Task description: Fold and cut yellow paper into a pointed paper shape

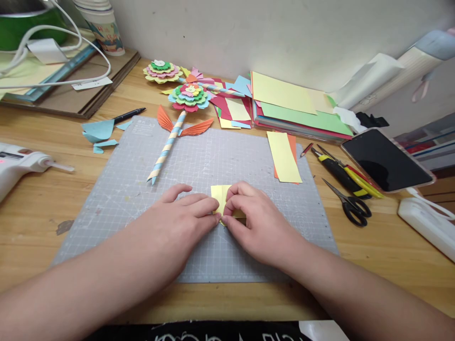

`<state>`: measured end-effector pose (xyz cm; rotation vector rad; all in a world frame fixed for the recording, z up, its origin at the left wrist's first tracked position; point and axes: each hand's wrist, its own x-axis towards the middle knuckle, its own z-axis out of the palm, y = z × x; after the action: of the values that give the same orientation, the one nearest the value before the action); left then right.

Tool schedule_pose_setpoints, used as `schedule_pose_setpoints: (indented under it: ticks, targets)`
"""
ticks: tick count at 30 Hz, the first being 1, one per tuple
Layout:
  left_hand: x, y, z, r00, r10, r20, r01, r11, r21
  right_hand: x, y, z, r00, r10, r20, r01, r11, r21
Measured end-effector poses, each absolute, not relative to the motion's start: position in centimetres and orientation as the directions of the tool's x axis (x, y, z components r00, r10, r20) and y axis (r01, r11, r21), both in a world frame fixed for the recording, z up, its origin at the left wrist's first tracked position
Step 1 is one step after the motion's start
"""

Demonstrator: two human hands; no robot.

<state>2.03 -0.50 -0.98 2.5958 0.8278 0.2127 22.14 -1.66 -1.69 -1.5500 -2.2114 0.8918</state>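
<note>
A small piece of yellow paper [218, 193] lies on the grey cutting mat [234, 156], with a crease running through it. My left hand [192, 208] rests over its left side, fingertips pressing on the paper near its lower edge. At the right, my right hand [250, 215] pinches the paper between thumb and fingers, close to the left fingertips. Both hands hide much of the sheet. Beyond them on the mat lies a paper flower [188, 98] with a striped stem and orange pleated leaves. Yellow and orange paper strips [284, 156] lie to the right.
Scissors [350, 203], a yellow-black cutter [339, 173] and a phone [389, 158] lie at the right. A glue gun [24, 163] and blue paper scraps [98, 130] are at the left. Behind are a second paper flower [161, 72] and a paper stack [302, 111].
</note>
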Motion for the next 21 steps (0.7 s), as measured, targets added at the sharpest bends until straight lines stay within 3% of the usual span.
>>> schedule_pose_setpoints:
  ticks: [6,13,21]
  targets:
    - [2.3,-0.7,0.6,0.789,0.612,-0.053,0.578,-0.712,0.398,22.4,-0.7,-1.4,-0.416,0.896,-0.157,0.707,0.209,-0.676]
    - [2.2,-0.8,0.5,0.793,0.609,-0.021,0.567,-0.724,0.393,22.8,-0.6,-1.2,-0.477,0.866,-0.154,0.68,0.252,-0.689]
    - [2.2,-1.0,-0.2,0.806,0.591,0.02,0.543,-0.754,0.37,22.6,-0.9,-1.5,-0.424,0.891,-0.16,0.706,0.215,-0.674]
